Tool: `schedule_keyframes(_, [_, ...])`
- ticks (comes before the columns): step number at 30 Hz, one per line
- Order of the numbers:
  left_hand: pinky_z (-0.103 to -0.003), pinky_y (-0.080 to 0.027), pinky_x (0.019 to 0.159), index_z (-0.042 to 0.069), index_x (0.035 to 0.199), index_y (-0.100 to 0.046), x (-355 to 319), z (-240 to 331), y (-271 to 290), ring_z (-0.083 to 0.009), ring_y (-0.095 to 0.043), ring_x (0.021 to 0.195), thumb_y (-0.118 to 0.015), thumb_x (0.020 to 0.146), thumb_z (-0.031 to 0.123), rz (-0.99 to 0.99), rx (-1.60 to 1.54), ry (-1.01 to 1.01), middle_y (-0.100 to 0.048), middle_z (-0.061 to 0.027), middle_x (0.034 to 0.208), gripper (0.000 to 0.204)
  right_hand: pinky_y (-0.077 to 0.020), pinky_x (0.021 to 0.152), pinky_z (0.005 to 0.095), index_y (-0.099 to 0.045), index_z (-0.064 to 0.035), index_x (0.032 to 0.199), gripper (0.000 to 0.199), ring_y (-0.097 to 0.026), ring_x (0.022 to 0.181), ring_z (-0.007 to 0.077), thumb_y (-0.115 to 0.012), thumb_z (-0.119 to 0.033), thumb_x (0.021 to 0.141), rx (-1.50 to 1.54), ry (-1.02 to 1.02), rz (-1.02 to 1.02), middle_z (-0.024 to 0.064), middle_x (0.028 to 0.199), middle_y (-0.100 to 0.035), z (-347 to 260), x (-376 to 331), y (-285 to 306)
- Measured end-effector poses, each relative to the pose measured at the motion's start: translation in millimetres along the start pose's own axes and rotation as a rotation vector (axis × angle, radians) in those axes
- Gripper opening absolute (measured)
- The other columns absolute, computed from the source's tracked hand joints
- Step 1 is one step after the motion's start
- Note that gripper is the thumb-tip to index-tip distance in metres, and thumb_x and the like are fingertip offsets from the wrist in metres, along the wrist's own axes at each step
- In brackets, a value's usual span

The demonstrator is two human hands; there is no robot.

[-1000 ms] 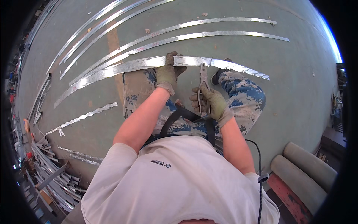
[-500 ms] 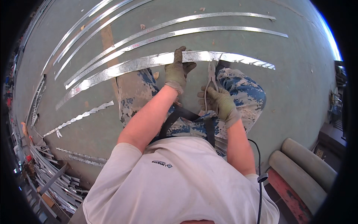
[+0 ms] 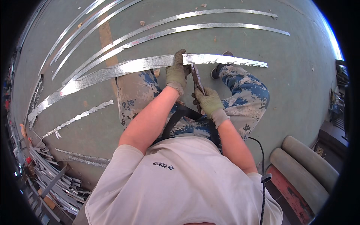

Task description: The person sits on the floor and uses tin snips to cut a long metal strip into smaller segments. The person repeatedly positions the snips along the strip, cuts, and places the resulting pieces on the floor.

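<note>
A long, shiny sheet-metal strip (image 3: pixel 127 67) lies across in front of my knees. Its right part has slanted cuts and tabs along the near edge. My left hand (image 3: pixel 176 73), in an olive work glove, grips the strip near its middle, fingers wrapped over it. Just right of it, my gloved right hand (image 3: pixel 209 101) is closed round the handles of dark metal tin snips (image 3: pixel 197 78). Their jaws point up to the strip's near edge beside my left hand. Whether the blades have metal between them cannot be made out.
Several narrow metal strips (image 3: pixel 210 26) lie on the green floor (image 3: pixel 296 82) beyond. A jagged offcut (image 3: pixel 80 116) lies to the left, with a heap of metal scraps (image 3: pixel 56 180) at lower left. Two grey rolls (image 3: pixel 296 172) rest on a red base at lower right.
The strip has slid to the left through my left hand. My right hand and the tin snips have moved left, close to my left hand, and the snips' handles have come together.
</note>
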State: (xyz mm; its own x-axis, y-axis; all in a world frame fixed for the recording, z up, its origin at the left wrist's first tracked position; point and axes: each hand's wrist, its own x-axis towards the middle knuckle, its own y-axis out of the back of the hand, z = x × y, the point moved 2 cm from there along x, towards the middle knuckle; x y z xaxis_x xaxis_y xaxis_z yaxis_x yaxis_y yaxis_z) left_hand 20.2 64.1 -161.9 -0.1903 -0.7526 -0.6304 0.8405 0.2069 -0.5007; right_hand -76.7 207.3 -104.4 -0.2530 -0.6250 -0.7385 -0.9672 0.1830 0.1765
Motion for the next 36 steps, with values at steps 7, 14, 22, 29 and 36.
schedule_keyframes(7, [-0.035, -0.06, 0.085, 0.008, 0.133, -0.065, -4, 1, -7, -0.0228, -0.07, 0.104, -0.062, 0.106, 0.031, -0.067, -0.007, -0.043, -0.069, -0.0151, 0.122, 0.036, -0.0481, 0.053, 0.0323, -0.07, -0.0018, 0.11, 0.031, -0.065, 0.067, 0.014, -0.065, -0.032, 0.103, 0.016, 0.071, 0.046, 0.0059, 0.084, -0.072, 18, 12, -10])
schedule_keyframes(14, [-0.033, -0.059, 0.089, 0.011, 0.139, -0.061, -8, 9, -14, -0.0224, -0.068, 0.11, -0.057, 0.109, 0.03, -0.067, 0.051, 0.008, -0.066, -0.0143, 0.127, 0.037, -0.0534, 0.072, 0.0415, -0.073, -0.002, 0.111, 0.039, -0.071, 0.075, 0.0283, -0.064, -0.038, 0.1, -0.106, 0.137, 0.124, 0.0155, 0.084, -0.074, 28, 22, -9])
schedule_keyframes(22, [-0.028, -0.057, 0.086, 0.011, 0.139, -0.061, -4, 4, -6, -0.0188, -0.067, 0.108, -0.058, 0.108, 0.022, -0.086, -0.015, 0.008, -0.065, -0.0105, 0.122, 0.033, -0.0525, 0.068, 0.0385, -0.072, -0.0021, 0.111, 0.034, -0.068, 0.07, 0.0225, -0.065, -0.034, 0.1, -0.038, 0.13, 0.118, 0.0125, 0.083, -0.073, 22, 19, -14])
schedule_keyframes(29, [-0.032, -0.06, 0.081, 0.008, 0.134, -0.065, 6, -5, 4, -0.0222, -0.069, 0.096, -0.068, 0.103, 0.026, -0.109, 0.079, -0.069, -0.068, -0.0107, 0.115, 0.036, -0.0514, 0.064, 0.0372, -0.071, -0.0022, 0.11, 0.034, -0.067, 0.067, 0.0198, -0.065, -0.034, 0.101, -0.045, 0.142, 0.135, 0.0096, 0.083, -0.072, 32, 28, -20])
schedule_keyframes(36, [-0.036, -0.06, 0.079, 0.007, 0.141, -0.06, -3, 2, -3, -0.0254, -0.069, 0.091, -0.066, 0.104, 0.034, -0.138, 0.017, -0.058, -0.068, -0.0127, 0.114, 0.046, -0.0421, 0.049, 0.0294, -0.064, -0.0101, 0.109, 0.018, -0.054, 0.059, 0.012, -0.07, -0.024, 0.098, 0.558, -0.105, -0.273, 0.0016, 0.077, -0.061, -7, -1, -20])
